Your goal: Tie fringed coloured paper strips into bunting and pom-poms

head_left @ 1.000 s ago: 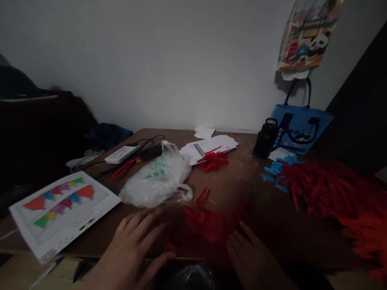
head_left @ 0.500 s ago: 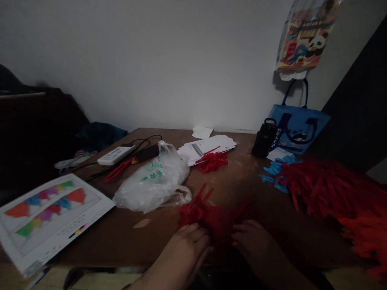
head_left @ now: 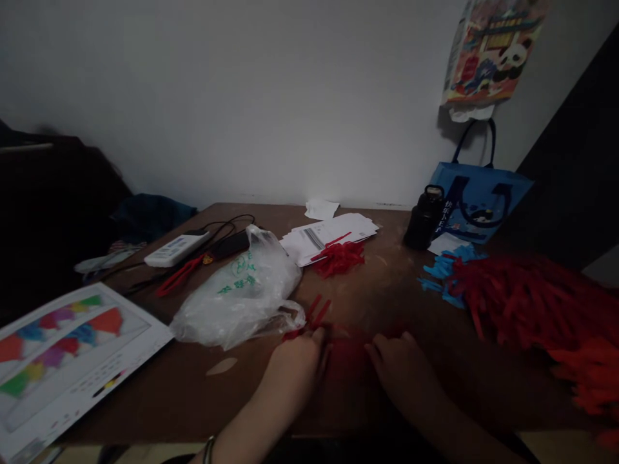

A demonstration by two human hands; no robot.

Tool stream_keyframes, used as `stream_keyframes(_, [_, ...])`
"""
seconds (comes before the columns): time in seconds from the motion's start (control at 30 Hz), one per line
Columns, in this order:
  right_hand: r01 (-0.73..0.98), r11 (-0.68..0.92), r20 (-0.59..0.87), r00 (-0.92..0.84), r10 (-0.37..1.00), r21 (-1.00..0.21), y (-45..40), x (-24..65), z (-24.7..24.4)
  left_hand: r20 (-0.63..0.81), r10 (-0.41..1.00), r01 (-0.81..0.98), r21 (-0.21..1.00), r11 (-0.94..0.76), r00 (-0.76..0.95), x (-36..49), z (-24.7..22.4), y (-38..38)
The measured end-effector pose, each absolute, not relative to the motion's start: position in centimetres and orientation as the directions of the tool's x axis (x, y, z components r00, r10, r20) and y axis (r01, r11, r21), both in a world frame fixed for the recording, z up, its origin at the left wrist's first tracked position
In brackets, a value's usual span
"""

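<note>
A red tissue-like fringed piece [head_left: 347, 357], blurred, stretches between my two hands low over the table. My left hand [head_left: 297, 361] is closed on its left end, and cut red strips [head_left: 319, 310] stick out past the knuckles. At the other end, my right hand [head_left: 403, 367] is closed with curled fingers on the red material; its fingertips are partly hidden. Just beyond my hands lies a small bundle of red strips [head_left: 339, 259], partly over white papers [head_left: 333, 229]. A crumpled plastic bag [head_left: 236, 290] rests close to my left hand.
To the right is a big heap of red fringe [head_left: 532, 299], with orange fringe [head_left: 587, 367] and blue strips [head_left: 445, 277]. Behind stand a black bottle [head_left: 424, 219] and a blue tote bag [head_left: 483, 200]. Leftward are a printed sheet [head_left: 62, 361], a power strip [head_left: 178, 248] and cables.
Both hands have moved a little farther forward over the table. The red piece between them has shifted and remains blurred. The view has tilted slightly; the other things lie where they were.
</note>
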State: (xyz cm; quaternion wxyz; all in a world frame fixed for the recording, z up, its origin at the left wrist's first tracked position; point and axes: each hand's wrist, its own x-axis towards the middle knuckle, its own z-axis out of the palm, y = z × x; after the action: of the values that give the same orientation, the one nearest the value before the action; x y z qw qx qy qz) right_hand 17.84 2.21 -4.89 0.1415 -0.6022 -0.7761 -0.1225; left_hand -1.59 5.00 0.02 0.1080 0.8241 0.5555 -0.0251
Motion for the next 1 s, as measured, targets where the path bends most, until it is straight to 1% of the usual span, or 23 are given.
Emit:
stream_keyframes(0.07, [0.976, 0.215, 0.361, -0.213, 0.908, 0.035, 2.4, 17.8, -4.8, -0.19, 0.911, 0.93, 0.1, -0.353, 0.366, -1.2, 0.1, 5.2])
stream_keyframes(0.17, [0.983, 0.176, 0.361, -0.183, 0.914, 0.052, 2.5, 18.1, -4.5, -0.201, 0.908, 0.931, 0.08, -0.357, 0.366, -1.0, 0.2, 5.2])
stream_keyframes(0.23, [0.985, 0.159, 0.411, -0.172, 0.895, 0.066, 2.2, 18.5, -4.0, -0.205, 0.906, 0.929, 0.076, -0.362, 0.37, -1.0, 0.3, 5.1])
stream_keyframes(0.27, [0.983, 0.173, 0.465, -0.182, 0.866, 0.062, 1.9, 18.7, -3.7, -0.204, 0.906, 0.928, 0.075, -0.364, 0.372, -1.0, 0.3, 5.0])
stream_keyframes(0.3, [0.975, 0.217, 0.523, -0.209, 0.826, 0.047, 1.6, 18.8, -3.4, -0.203, 0.905, 0.927, 0.076, -0.366, 0.374, -1.0, 0.3, 5.0])
stream_keyframes(0.33, [0.955, 0.296, 0.57, -0.256, 0.781, 0.023, 1.3, 18.9, -3.1, -0.2, 0.905, 0.927, 0.078, -0.368, 0.376, -1.0, 0.3, 5.0])
stream_keyframes(0.37, [0.918, 0.396, 0.599, -0.315, 0.736, -0.004, 0.9, 18.8, -3.0, -0.197, 0.905, 0.926, 0.08, -0.368, 0.376, -1.0, 0.3, 5.0])
stream_keyframes(0.43, [0.824, 0.565, 0.613, -0.427, 0.665, -0.038, 0.4, 18.5, -3.0, -0.19, 0.909, 0.928, 0.084, -0.362, 0.371, -1.0, 0.1, 5.0])
stream_keyframes(0.5, [0.769, 0.638, 0.607, -0.498, 0.62, -0.021, 0.4, 17.9, -3.5, -0.182, 0.913, 0.931, 0.089, -0.354, 0.365, -1.0, -0.1, 5.1])
stream_keyframes(0.6, [0.745, 0.666, 0.606, -0.538, 0.585, 0.019, 0.8, 17.4, -4.4, -0.158, 0.922, 0.935, 0.105, -0.34, 0.353, -1.3, -0.4, 4.8])
stream_keyframes(0.63, [0.739, 0.673, 0.604, -0.54, 0.585, 0.009, 0.9, 17.4, -4.6, -0.112, 0.926, 0.931, 0.11, -0.349, 0.36, -1.5, -0.5, 4.6])
stream_keyframes(0.7, [0.736, 0.676, 0.611, -0.518, 0.599, -0.037, 0.7, 17.5, -4.8, 0.059, 0.895, 0.887, 0.118, -0.446, 0.442, -2.0, -0.7, 3.9])
stream_keyframes(0.77, [0.734, 0.674, 0.617, -0.491, 0.615, -0.087, 0.3, 17.8, -4.7, 0.256, 0.77, 0.772, 0.116, -0.625, 0.585, -2.4, -1.1, 3.1])
stream_keyframes(0.8, [0.729, 0.677, 0.617, -0.487, 0.618, -0.102, 0.0, 17.9, -4.6, 0.319, 0.692, 0.698, 0.116, -0.706, 0.647, -2.5, -1.3, 2.7])
stream_keyframes(0.87, [0.713, 0.692, 0.619, -0.496, 0.609, -0.109, -0.4, 18.1, -4.6, 0.37, 0.6, 0.596, 0.14, -0.79, 0.709, -2.7, -1.6, 2.0])
stream_keyframes(1.0, [0.728, 0.68, 0.615, -0.499, 0.61, -0.083, -0.8, 18.4, -4.7, 0.428, 0.562, 0.556, 0.153, -0.817, 0.708, -2.7, -1.5, 1.0])
